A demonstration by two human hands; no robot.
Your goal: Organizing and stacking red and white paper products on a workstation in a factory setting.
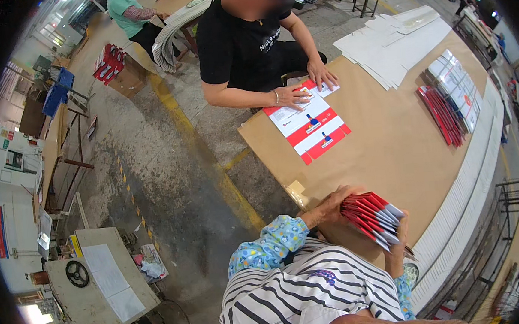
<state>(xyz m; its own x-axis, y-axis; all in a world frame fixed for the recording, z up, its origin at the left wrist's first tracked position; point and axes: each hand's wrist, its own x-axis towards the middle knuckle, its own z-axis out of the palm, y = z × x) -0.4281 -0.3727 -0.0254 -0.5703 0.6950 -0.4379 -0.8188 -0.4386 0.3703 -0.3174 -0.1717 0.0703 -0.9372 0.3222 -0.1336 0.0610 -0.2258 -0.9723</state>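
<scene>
Both of my hands hold a fanned stack of red and white folded cardboard boxes (371, 214) at the near edge of the brown table. My left hand (341, 201) grips the stack's left side, with its fingers partly hidden behind it. Around the right side wraps my right hand (399, 231), close to my body. The boxes lie pressed flat against each other, their edges spread like a fan. Past the stack, a flat red and white printed carton sheet (314, 128) lies on the table under a co-worker's hands (306, 92).
The table (379, 147) is covered in brown paper. White card sheets (393, 44) are piled at its far end. On the right lie a row of red folded boxes (440, 116) and a strapped white bundle (456, 91). A co-worker in black (233, 49) sits opposite.
</scene>
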